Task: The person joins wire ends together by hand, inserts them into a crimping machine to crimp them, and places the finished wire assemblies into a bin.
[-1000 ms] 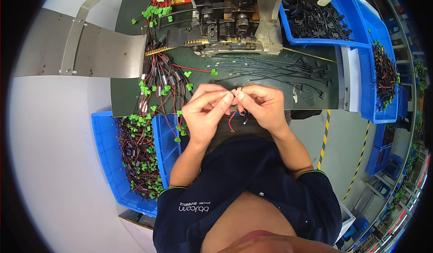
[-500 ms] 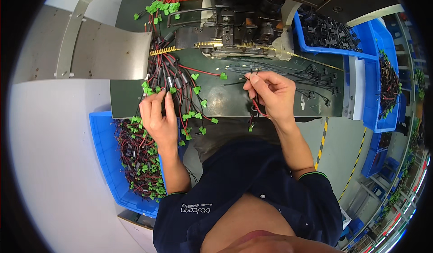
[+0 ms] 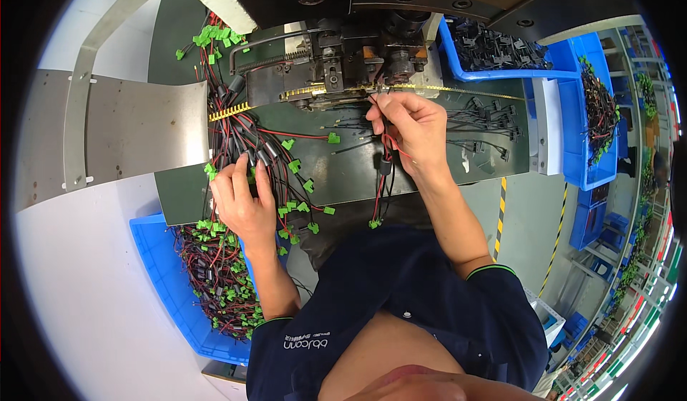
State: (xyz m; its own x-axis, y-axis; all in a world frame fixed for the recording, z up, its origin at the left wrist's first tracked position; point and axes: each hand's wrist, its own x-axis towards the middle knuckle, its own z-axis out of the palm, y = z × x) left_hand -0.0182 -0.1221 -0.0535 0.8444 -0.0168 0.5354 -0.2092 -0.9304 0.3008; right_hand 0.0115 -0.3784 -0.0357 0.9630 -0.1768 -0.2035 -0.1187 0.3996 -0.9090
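Observation:
My right hand (image 3: 411, 125) is closed in a pinch on a wire harness (image 3: 386, 166) with red and black wires, a black cylinder and a green connector hanging at its lower end. The pinching fingertips are right at the front of the crimping machine (image 3: 358, 65), near its gold terminal strip (image 3: 458, 90); the wire tip is too small to make out. My left hand (image 3: 245, 204) rests on a pile of similar harnesses (image 3: 265, 143), thumb and forefinger apart. Thin black cables (image 3: 472, 118) with black connectors lie on the green bench to the right.
A curved metal sheet (image 3: 143, 129) stands left of the machine. A blue bin (image 3: 154, 258) full of harnesses sits below the bench's left side. Blue bins of black connectors (image 3: 494, 47) and harnesses (image 3: 600, 115) stand at the right.
My right hand has moved up to the machine front, lifting the wire ends there while the harness hangs below. My left hand stays at the pile. The whole view has shifted and tilted slightly.

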